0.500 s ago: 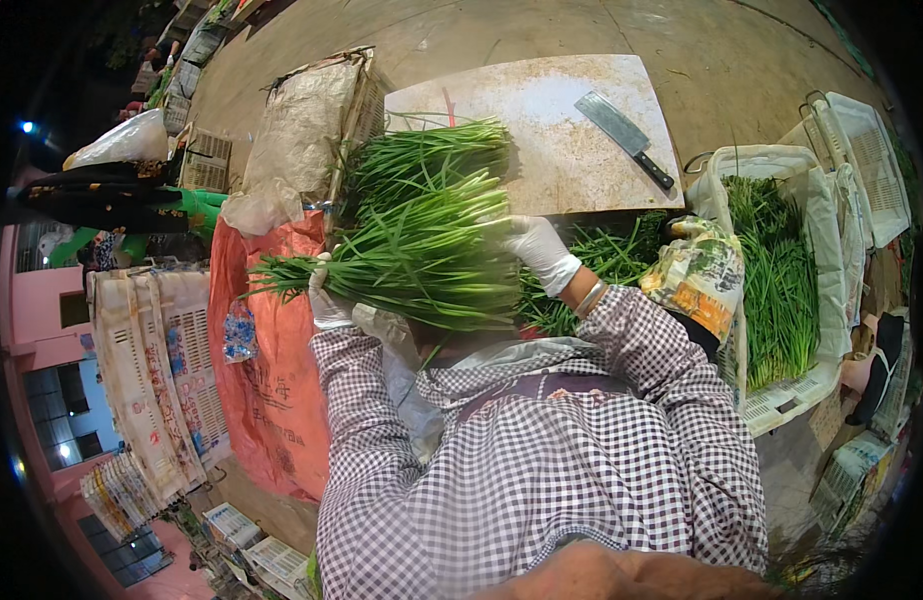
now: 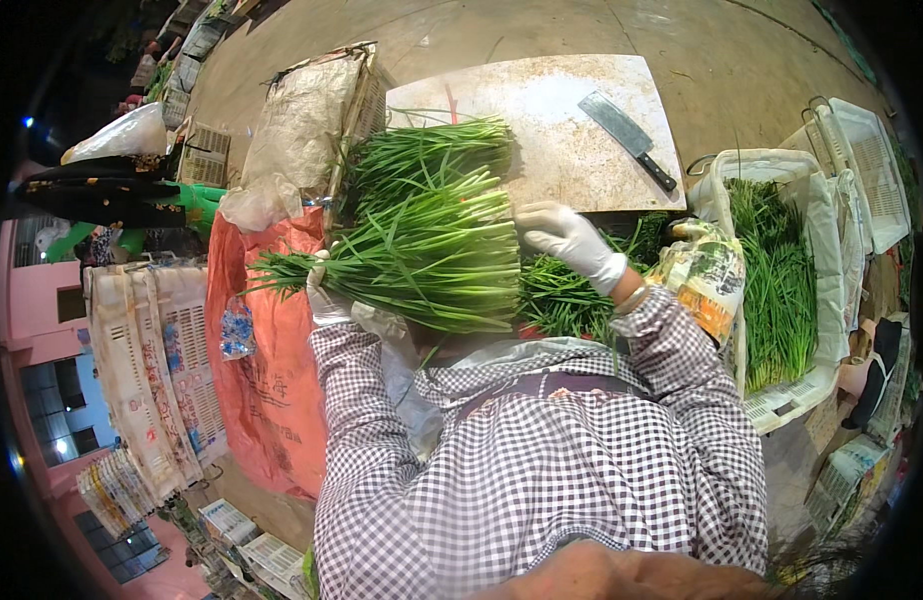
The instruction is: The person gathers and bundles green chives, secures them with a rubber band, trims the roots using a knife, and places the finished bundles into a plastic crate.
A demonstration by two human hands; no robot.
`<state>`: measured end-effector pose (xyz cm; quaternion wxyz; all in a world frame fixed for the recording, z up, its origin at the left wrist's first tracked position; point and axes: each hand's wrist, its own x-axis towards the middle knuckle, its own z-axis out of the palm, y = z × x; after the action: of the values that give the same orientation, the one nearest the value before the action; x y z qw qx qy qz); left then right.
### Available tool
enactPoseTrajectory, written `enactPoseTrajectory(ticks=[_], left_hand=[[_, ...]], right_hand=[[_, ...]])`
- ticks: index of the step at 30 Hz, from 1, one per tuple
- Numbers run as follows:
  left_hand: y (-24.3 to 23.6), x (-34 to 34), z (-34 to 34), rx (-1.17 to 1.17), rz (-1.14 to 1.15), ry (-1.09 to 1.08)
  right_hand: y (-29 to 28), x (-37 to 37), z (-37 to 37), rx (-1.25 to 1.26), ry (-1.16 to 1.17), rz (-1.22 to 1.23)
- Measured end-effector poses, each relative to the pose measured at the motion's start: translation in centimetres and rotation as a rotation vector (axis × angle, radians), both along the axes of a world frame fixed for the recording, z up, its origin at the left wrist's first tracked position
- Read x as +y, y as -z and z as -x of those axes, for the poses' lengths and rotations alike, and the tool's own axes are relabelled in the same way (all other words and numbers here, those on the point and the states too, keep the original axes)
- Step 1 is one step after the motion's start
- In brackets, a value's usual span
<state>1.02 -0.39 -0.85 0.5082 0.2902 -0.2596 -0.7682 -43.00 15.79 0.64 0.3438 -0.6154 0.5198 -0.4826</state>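
Observation:
A big bunch of garlic chives [image 2: 442,255] lies across in front of me, its pale stem ends fanned to the right and its leaf tips gathered at the left. My left hand [image 2: 326,295], in a white glove, is closed round the leaf end. Just right of the stem ends is my gloved right hand [image 2: 572,243], fingers stretched out and holding nothing; I cannot tell whether its fingertips touch the stems. Behind the bunch, a second pile of chives [image 2: 432,150] rests at the white board's [image 2: 522,90] left side. Loose greens [image 2: 572,300] lie below my right hand.
On the board's right lies a cleaver [image 2: 622,130] with a black handle. A white-lined crate [image 2: 832,290] full of chives stands at my right. To the left are a red plastic sack [image 2: 272,400], a cloth-covered crate [image 2: 307,120] and stacked pale crates [image 2: 152,370].
My right hand has moved right, away from the stem ends, and its fingers now lie straighter. The left hand keeps its hold on the leaf end, nearly still.

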Motion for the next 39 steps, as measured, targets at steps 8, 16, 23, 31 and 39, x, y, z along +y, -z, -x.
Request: enactPoseTrajectory(ticks=[8,16,23,31,39], left_hand=[[-4.9,2.5,4.3,0.142,0.204,-0.002],[-5.0,2.0,5.4,0.291,0.266,0.053],[-4.8,1.8,6.8,0.401,0.273,0.113],[-5.6,1.8,7.1,0.375,0.327,0.122],[-3.5,1.8,5.2,0.398,0.172,0.153]], right_hand=[[-0.9,-1.3,-6.1,-0.645,-0.066,-0.367],[-0.4,-0.7,-5.7,-0.583,-0.411,-0.293],[-1.1,-0.9,-5.8,-0.652,-0.456,-0.348],[-1.2,-0.6,-5.9,-0.803,-0.423,-0.480],[-1.2,0.2,-3.7,-1.018,-0.279,-0.478]])
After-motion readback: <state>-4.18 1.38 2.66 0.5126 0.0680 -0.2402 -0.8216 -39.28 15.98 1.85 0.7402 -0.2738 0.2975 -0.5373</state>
